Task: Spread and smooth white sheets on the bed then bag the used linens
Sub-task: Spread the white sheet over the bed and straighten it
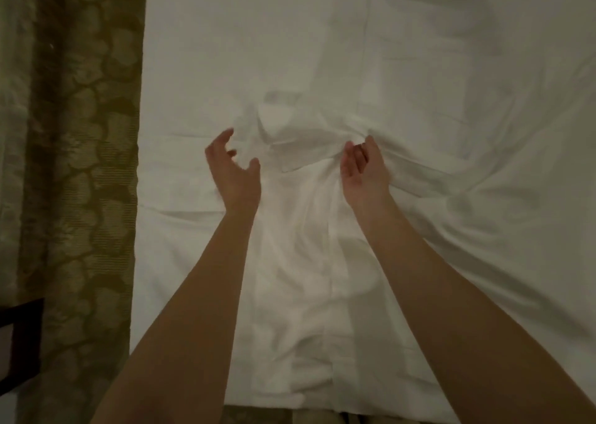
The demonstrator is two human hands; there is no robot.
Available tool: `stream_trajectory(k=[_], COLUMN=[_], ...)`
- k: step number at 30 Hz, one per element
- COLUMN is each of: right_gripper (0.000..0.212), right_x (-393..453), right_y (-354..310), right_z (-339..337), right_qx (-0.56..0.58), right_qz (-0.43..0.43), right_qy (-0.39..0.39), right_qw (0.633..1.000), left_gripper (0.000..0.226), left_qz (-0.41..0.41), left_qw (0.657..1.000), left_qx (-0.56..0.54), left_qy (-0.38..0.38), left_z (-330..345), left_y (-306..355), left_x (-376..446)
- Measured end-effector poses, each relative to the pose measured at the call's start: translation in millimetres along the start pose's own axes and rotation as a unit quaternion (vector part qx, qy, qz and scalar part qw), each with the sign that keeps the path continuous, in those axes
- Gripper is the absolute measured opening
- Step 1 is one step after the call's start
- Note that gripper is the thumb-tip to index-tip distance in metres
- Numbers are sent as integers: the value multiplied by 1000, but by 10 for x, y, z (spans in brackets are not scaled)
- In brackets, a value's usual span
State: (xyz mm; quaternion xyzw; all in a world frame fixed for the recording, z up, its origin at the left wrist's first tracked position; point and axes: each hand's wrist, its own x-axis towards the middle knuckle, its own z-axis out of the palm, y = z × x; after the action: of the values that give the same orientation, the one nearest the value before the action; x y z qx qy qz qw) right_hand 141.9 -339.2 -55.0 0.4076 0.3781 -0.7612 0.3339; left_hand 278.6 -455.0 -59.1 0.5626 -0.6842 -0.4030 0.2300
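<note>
Left hand (233,169): fingers spread and loosely curved, holding nothing, just above the white cotton-like bed sheet (322,69). Right hand (361,169): palm up, fingers relaxed and parted, fingertips touching a bunched fold (309,140) of cloth between both hands. Sheet covers the bed (154,230), smooth at the far end, creased radially near the hands. Left of bed: olive patterned woven curtain (74,165); dark furniture corner (22,336) below it.

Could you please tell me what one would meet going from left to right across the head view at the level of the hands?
Patterned curtain → flat white sheet → left hand → bunched fold of sheet → right hand → creased sheet.
</note>
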Motion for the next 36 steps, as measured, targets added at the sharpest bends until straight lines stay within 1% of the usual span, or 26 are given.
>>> stream_trajectory(k=[1, 2, 3, 4, 6, 8, 9, 10, 12, 14, 16, 17, 18, 20, 21, 23, 24, 25, 26, 27, 29, 31, 32, 34, 35, 36], right_gripper=[7, 7, 12, 17, 26, 43, 52, 58, 62, 61, 56, 53, 52, 53, 54, 55, 53, 49, 43, 38, 29, 26, 26, 29, 33, 37], right_x=[26, 57, 111, 165, 264, 308, 306, 308, 316, 364, 438, 477, 505, 501, 480, 418, 403, 397, 387, 382, 364, 338, 327, 317, 330, 349], right_y=[15, 14, -7, -56, -173, -293, -344, -377, -424, -466, -527, -573, -627, -731, -788, -929, -1020, -1116, -1214, -1303, -1443, -1526, -1556, -1599, -1618, -1636], right_z=[57, 118, 169, 200, 175, 80, 43, 37, 124, 281, 418, 463, 489, 489, 469, 400, 336, 258, 168, 67, -113, -211, -204, -58, 72, 238], right_qx=[-18, -62, -131, -223, -386, -492, -527, -558, -611, -640, -651, -658, -668, -696, -712, -756, -788, -824, -852, -866, -861, -843, -830, -806, -800, -798], right_qz=[-17, -52, -105, -172, -284, -320, -328, -338, -367, -398, -409, -415, -419, -412, -404, -385, -371, -352, -331, -319, -319, -332, -343, -372, -386, -404], right_qy=[2, 2, -2, -14, -70, -148, -181, -202, -216, -231, -231, -224, -218, -219, -214, -160, -112, -60, -16, 15, 51, 55, 47, 21, 3, -15], right_qw=[1000, 997, 986, 959, 875, 796, 763, 730, 667, 616, 597, 587, 575, 546, 533, 505, 478, 440, 404, 386, 393, 419, 437, 461, 458, 447], left_gripper=[74, 83, 89, 93, 97, 102, 106, 110, 114, 102, 75, 66, 66, 79, 80, 59, 48, 45, 49, 60, 83, 89, 84, 59, 47, 39], left_qz=[72, 139, 198, 252, 329, 352, 353, 363, 392, 390, 369, 354, 344, 339, 341, 345, 343, 333, 318, 299, 272, 270, 284, 330, 337, 324], left_qw=[994, 976, 945, 909, 840, 790, 777, 772, 775, 800, 840, 856, 863, 849, 838, 834, 840, 846, 846, 840, 817, 808, 804, 801, 805, 812], left_qx=[70, 157, 245, 314, 390, 406, 396, 382, 361, 342, 307, 300, 303, 346, 367, 379, 380, 384, 395, 415, 451, 462, 468, 468, 460, 453], left_qy=[-34, -65, -90, -111, -183, -297, -339, -355, -340, -302, -251, -229, -211, -210, -217, -202, -180, -162, -162, -182, -235, -247, -234, -176, -162, -174], left_z=[83, 165, 246, 318, 423, 484, 507, 534, 622, 742, 858, 907, 956, 1044, 1085, 1157, 1176, 1184, 1191, 1201, 1228, 1261, 1287, 1326, 1329, 1314], left_y=[48, 87, 109, 149, 223, 303, 341, 391, 478, 529, 550, 571, 586, 621, 644, 658, 661, 663, 660, 658, 655, 651, 642, 632, 652, 688], left_x=[95, 190, 283, 367, 520, 646, 675, 681, 647, 608, 633, 660, 680, 659, 623, 592, 606, 633, 666, 686, 711, 698, 680, 661, 670, 691])
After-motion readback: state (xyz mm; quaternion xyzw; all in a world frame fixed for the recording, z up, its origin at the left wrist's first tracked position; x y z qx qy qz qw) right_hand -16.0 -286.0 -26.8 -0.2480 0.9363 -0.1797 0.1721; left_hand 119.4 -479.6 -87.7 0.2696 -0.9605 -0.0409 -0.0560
